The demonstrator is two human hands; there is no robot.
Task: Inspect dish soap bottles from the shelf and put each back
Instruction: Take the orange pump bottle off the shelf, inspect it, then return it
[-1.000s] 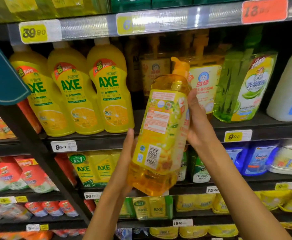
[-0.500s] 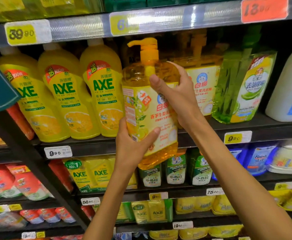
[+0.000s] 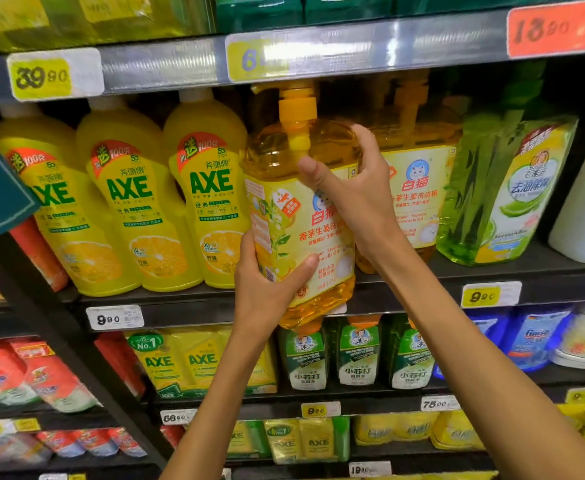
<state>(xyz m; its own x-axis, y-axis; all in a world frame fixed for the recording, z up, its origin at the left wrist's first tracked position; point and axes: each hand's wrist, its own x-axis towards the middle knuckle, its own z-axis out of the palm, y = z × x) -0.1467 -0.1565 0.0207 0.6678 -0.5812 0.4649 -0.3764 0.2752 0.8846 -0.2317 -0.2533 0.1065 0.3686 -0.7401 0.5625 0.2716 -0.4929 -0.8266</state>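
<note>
Head cam has you right up at the shelf, both hands on the orange pump bottle (image 3: 301, 216), label facing you. Your left hand (image 3: 266, 289) grips its lower left side, thumb curled across the front of the label and the other fingers wrapped round behind, out of sight. Your right hand (image 3: 349, 192) is up on the bottle's right shoulder, thumb pressed on the front just under the pump neck and fingers curled round the far side. So the bottle sits between your hands, left one low, right one high, both clamped on it.

The bottle itself stands roughly upright, maybe leaning a touch. Its base hangs in front of and below the black shelf edge (image 3: 405, 299), so it's not on the board. Its pump top reaches up to the price rail of the shelf above.

Relative to that bottle: the three yellow AXE bottles (image 3: 208, 209) stand just to its left on the shelf, the nearest one almost touching it. Right behind your right hand is a matching orange bottle (image 3: 419, 188) with the same cat label, and past that a green bottle (image 3: 505, 192). Below the held bottle's base are small green-capped bottles (image 3: 356, 355) on the next shelf down.
</note>
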